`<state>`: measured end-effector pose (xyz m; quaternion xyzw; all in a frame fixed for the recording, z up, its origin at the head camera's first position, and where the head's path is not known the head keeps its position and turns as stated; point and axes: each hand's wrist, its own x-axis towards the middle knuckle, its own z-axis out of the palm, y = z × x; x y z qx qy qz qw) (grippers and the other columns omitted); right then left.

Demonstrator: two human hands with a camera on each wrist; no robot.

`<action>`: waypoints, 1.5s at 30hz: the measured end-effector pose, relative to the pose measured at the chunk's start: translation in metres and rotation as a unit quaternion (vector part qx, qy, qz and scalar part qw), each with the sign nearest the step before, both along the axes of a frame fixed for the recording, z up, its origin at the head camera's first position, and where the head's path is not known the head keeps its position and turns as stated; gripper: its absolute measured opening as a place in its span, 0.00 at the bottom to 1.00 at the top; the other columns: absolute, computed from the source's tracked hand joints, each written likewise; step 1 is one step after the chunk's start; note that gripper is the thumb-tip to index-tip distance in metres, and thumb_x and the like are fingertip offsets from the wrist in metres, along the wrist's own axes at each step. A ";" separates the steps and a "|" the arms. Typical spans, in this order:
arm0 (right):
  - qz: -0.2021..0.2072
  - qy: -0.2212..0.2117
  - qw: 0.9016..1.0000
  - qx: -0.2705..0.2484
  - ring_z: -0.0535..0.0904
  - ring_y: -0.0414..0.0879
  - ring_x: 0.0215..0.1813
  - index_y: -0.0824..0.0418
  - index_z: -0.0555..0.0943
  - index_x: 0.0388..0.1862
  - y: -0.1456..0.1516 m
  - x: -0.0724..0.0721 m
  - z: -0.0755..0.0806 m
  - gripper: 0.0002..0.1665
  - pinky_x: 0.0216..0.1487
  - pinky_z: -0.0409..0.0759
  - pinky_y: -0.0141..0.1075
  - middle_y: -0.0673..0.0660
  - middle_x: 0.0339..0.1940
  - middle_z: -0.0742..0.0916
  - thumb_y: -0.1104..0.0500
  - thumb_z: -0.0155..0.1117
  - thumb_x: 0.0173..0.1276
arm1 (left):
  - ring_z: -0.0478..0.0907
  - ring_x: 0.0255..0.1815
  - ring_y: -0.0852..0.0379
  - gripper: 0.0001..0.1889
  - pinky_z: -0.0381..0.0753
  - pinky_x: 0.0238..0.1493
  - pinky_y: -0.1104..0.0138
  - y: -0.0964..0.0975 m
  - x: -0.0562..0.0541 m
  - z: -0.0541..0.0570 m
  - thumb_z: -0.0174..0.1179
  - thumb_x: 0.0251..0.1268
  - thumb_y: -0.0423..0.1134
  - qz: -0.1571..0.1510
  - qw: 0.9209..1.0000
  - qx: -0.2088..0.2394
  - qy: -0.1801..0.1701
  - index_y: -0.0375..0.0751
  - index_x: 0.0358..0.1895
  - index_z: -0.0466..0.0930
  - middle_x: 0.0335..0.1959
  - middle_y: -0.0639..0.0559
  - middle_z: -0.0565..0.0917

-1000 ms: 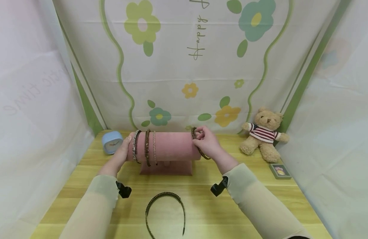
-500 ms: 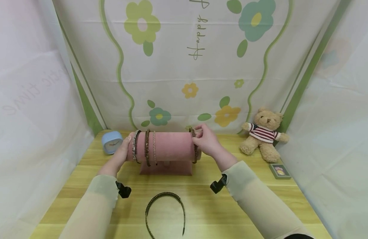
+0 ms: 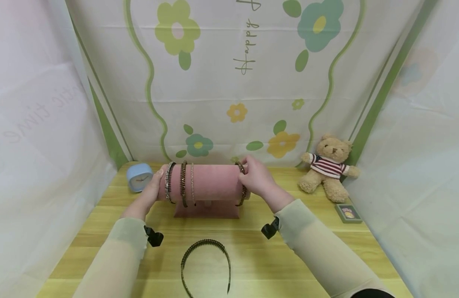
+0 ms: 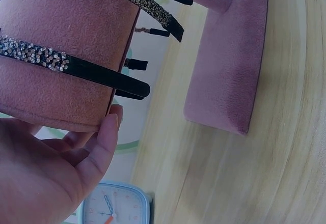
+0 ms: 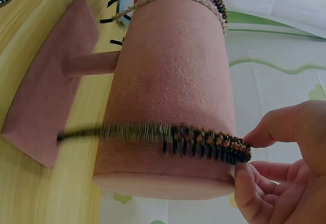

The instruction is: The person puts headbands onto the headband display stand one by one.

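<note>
A pink velvet headband stand [image 3: 216, 182] lies crosswise on its base, a cylinder bearing several headbands. My left hand [image 3: 151, 191] grips its left end, beside a rhinestone headband [image 4: 41, 55]. At the right end, my right hand [image 3: 258, 178] pinches a brown beaded headband [image 5: 204, 141] between thumb and fingers. That band curves over the cylinder, with small comb teeth along its inner edge. Farther left sit a dark beaded headband [image 3: 183, 184] and a thin braided headband [image 3: 192, 182]. Another toothed headband [image 3: 207, 241] rests on the table in front.
Behind my left hand stands a blue clock [image 3: 139, 177]. A teddy bear [image 3: 331, 167] in a striped sweater sits at the back right, with a small framed picture [image 3: 349, 213] before it. White printed cloth [image 3: 214, 82] encloses the wooden table [image 3: 274, 265].
The brown headband, tilted at the cylinder's right end a second ago, now sits around it, slightly farther left. My right hand moved left with it; my left hand stayed put.
</note>
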<state>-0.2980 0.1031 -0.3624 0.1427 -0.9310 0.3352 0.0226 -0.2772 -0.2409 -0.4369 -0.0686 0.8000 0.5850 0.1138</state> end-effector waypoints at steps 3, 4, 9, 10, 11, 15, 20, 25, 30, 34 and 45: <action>-0.001 -0.011 1.000 -0.009 0.80 0.49 0.38 0.62 0.71 0.56 -0.001 0.000 0.002 0.21 0.36 0.80 0.42 0.55 0.37 0.84 0.61 0.61 0.64 | 0.38 0.78 0.36 0.52 0.38 0.73 0.42 -0.001 0.000 0.000 0.23 0.65 0.78 -0.001 1.000 0.000 -0.002 0.41 0.80 0.36 0.80 0.37 0.39; -0.001 -0.014 1.000 -0.012 0.80 0.49 0.38 0.62 0.71 0.56 -0.001 0.000 0.002 0.21 0.37 0.79 0.42 0.56 0.37 0.83 0.61 0.62 0.65 | 0.38 0.78 0.36 0.52 0.38 0.73 0.42 -0.001 0.000 0.000 0.23 0.65 0.78 -0.001 1.000 0.000 -0.002 0.41 0.80 0.36 0.80 0.37 0.39; 0.030 -0.003 0.999 -0.045 0.79 0.51 0.37 0.64 0.75 0.57 0.010 -0.002 0.005 0.20 0.35 0.79 0.43 0.58 0.37 0.82 0.57 0.63 0.70 | 0.39 0.78 0.37 0.51 0.39 0.73 0.43 -0.002 0.000 -0.001 0.24 0.66 0.78 0.002 1.000 0.006 0.001 0.42 0.80 0.36 0.80 0.37 0.40; 0.042 0.007 0.998 -0.052 0.78 0.52 0.38 0.64 0.76 0.57 0.015 -0.004 0.007 0.20 0.37 0.79 0.44 0.58 0.38 0.82 0.57 0.64 0.71 | 0.39 0.78 0.37 0.51 0.40 0.73 0.43 -0.001 -0.001 -0.001 0.24 0.66 0.78 0.002 1.000 0.007 0.002 0.43 0.80 0.36 0.80 0.37 0.40; 0.057 0.016 0.997 -0.056 0.78 0.53 0.40 0.64 0.76 0.58 0.020 -0.006 0.008 0.20 0.39 0.79 0.45 0.59 0.40 0.82 0.57 0.65 0.71 | 0.39 0.78 0.37 0.51 0.40 0.73 0.43 -0.001 -0.001 -0.002 0.24 0.65 0.78 0.002 1.000 0.007 0.002 0.43 0.81 0.36 0.80 0.37 0.40; 0.123 0.037 0.992 -0.016 0.71 0.55 0.63 0.57 0.73 0.69 0.041 -0.018 0.011 0.35 0.62 0.70 0.52 0.58 0.62 0.77 0.54 0.73 0.64 | 0.39 0.78 0.38 0.53 0.40 0.73 0.44 -0.002 -0.002 -0.002 0.24 0.63 0.80 0.004 1.000 0.004 0.004 0.44 0.81 0.36 0.80 0.38 0.41; 0.195 0.003 0.979 0.055 0.53 0.54 0.77 0.48 0.60 0.79 0.053 -0.029 0.007 0.55 0.73 0.52 0.55 0.52 0.78 0.63 0.46 0.78 0.57 | 0.39 0.78 0.37 0.53 0.39 0.73 0.44 -0.003 -0.002 -0.001 0.24 0.63 0.80 0.003 1.000 0.003 0.004 0.43 0.81 0.36 0.80 0.38 0.40; 0.224 -0.029 0.973 0.038 0.50 0.51 0.78 0.43 0.56 0.80 0.050 -0.033 -0.002 0.58 0.73 0.53 0.54 0.49 0.79 0.59 0.45 0.79 0.55 | 0.39 0.78 0.37 0.52 0.39 0.73 0.43 -0.002 -0.001 0.000 0.24 0.64 0.79 0.003 1.000 0.004 0.004 0.45 0.81 0.36 0.80 0.38 0.40; 0.227 -0.026 0.973 0.038 0.55 0.49 0.77 0.44 0.61 0.78 0.046 -0.037 -0.009 0.56 0.72 0.57 0.50 0.46 0.77 0.64 0.45 0.80 0.53 | 0.38 0.78 0.37 0.52 0.39 0.73 0.43 0.000 0.000 0.001 0.24 0.64 0.80 0.001 1.000 0.004 0.001 0.45 0.81 0.35 0.80 0.38 0.40; 0.212 -0.029 0.976 0.041 0.59 0.49 0.75 0.44 0.64 0.76 0.043 -0.038 -0.012 0.55 0.71 0.60 0.50 0.46 0.76 0.67 0.43 0.81 0.52 | 0.38 0.78 0.38 0.52 0.39 0.73 0.43 0.000 -0.001 0.000 0.24 0.64 0.79 0.000 1.000 0.003 0.005 0.45 0.81 0.35 0.80 0.39 0.39; 0.213 0.023 0.972 0.093 0.68 0.46 0.69 0.48 0.65 0.76 0.008 -0.035 -0.013 0.55 0.66 0.66 0.41 0.50 0.72 0.73 0.38 0.79 0.52 | 0.40 0.78 0.37 0.52 0.41 0.73 0.43 -0.001 -0.002 -0.001 0.23 0.64 0.79 -0.005 1.000 0.003 0.010 0.44 0.81 0.36 0.80 0.38 0.40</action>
